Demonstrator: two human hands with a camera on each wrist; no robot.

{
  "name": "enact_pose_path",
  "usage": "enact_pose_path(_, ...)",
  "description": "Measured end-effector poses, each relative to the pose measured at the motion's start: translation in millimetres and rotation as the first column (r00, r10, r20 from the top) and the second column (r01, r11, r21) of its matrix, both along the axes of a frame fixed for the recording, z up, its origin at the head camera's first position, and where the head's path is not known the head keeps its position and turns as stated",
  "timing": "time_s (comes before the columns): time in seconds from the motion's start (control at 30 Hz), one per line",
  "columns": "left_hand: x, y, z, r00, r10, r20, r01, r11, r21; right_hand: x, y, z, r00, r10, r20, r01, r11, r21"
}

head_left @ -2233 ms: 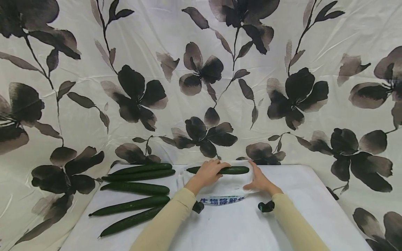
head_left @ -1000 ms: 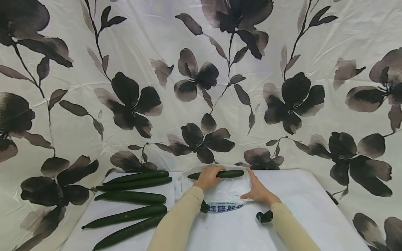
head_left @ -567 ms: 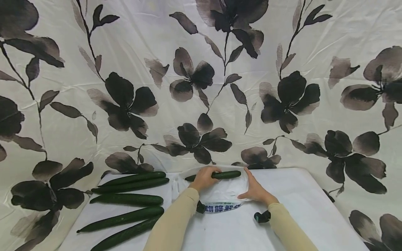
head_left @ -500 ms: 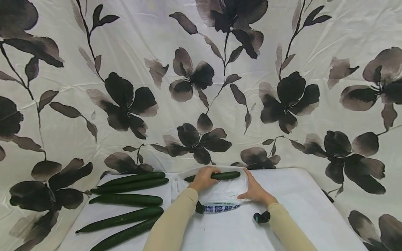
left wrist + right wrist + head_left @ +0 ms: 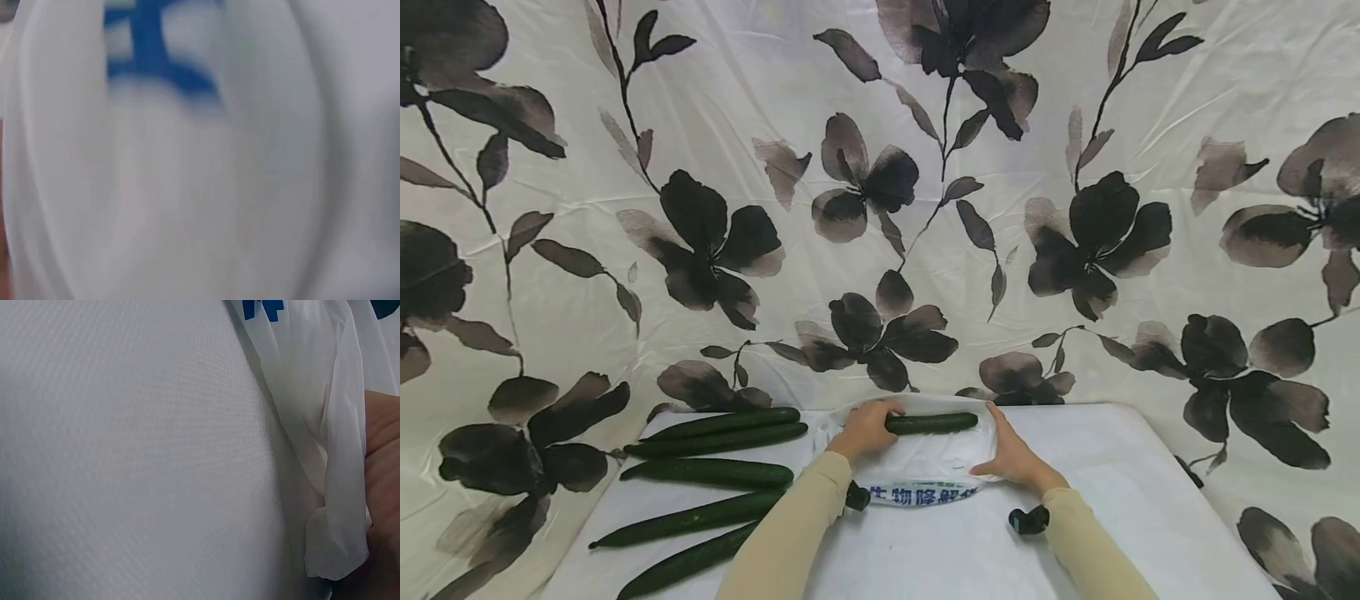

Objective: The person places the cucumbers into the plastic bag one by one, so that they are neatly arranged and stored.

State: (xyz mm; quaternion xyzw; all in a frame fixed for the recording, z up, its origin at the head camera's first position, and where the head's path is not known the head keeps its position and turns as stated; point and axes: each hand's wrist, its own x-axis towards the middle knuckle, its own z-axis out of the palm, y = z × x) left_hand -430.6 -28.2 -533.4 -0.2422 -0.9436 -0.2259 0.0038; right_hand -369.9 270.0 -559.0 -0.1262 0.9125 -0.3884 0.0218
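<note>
— Since a moment ago, the left hand (image 5: 862,431) has slid leftward along the cucumber (image 5: 931,423); earlier it sat over the middle, with a dark tip showing to its left, and now it covers that left end.

— Is it gripping it?

— Yes, the fingers curl round the left end of the cucumber. The rest of it sticks out to the right of the hand, lying crosswise along the far edge of the white plastic bag (image 5: 925,463).

— And the right hand (image 5: 1012,457)?

— It has hardly shifted. It lies at the bag's right edge, just right of the cucumber's free end and a little nearer the person. In the right wrist view a fold of the bag (image 5: 337,487) sits pressed against the hand (image 5: 382,487), so it holds the plastic there.

— Where is the bag itself?

— On the white table (image 5: 1120,475), near its far edge, blue print facing the person. The left wrist view is only a blur of white plastic and blue print (image 5: 156,56).

— Anything else?

— Five more cucumbers (image 5: 707,473) lie in a loose row on the table, left of the bag and apart from both hands. Behind hangs a cloth backdrop (image 5: 880,208) with dark flowers.
</note>
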Motion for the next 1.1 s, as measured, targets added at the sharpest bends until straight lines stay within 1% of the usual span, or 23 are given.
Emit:
enact_pose_path(0.1,2.2,-15.0,-4.3,0.999,0.02,0.028,-0.021,0.999,0.04,1.1,0.1,-2.1,1.0,-0.002,-0.002,0.002,1.0,-0.001)
enact_pose_path(0.23,0.1,-22.1,-6.3,0.999,0.004,0.052,-0.009,0.995,0.097,-0.2,3.1,-2.2,1.0,-0.005,-0.001,0.005,1.0,0.014)
enact_pose_path(0.5,-0.5,-21.6,-7.0,1.0,-0.008,0.02,0.005,0.992,0.128,1.2,1.8,-3.9,1.0,-0.011,0.014,0.011,1.0,-0.002)
enact_pose_path(0.6,-1.4,-20.9,-8.1,1.0,-0.01,0.012,0.008,0.989,0.147,2.0,0.6,-2.5,1.0,-0.001,-0.003,0.001,1.0,-0.02)
enact_pose_path(0.7,-1.6,-20.2,-9.3,1.0,0.003,0.026,-0.007,0.988,0.152,2.6,-0.6,-1.3,1.0,0.005,0.003,-0.005,1.0,-0.026)
enact_pose_path(0.83,-2.0,-19.1,-9.9,0.998,0.045,0.04,-0.05,0.991,0.121,1.7,-1.8,-0.8,1.0,-0.002,0.008,0.002,1.0,-0.013)
enact_pose_path(0.97,-0.3,-20.5,-6.5,0.997,0.071,0.019,-0.073,0.991,0.109,-1.1,-3.1,-1.0,1.0,-0.009,0.007,0.009,1.0,-0.001)
enact_pose_path(1.03,1.1,-20.3,-3.2,0.998,0.064,-0.003,-0.063,0.992,0.113,-1.4,-2.7,-1.5,1.0,-0.01,0.005,0.01,1.0,0.006)
enact_pose_path(1.1,2.5,-19.0,1.1,0.999,0.044,-0.025,-0.041,0.992,0.12,-0.4,-0.9,-2.4,1.0,-0.019,0.004,0.019,1.0,0.015)
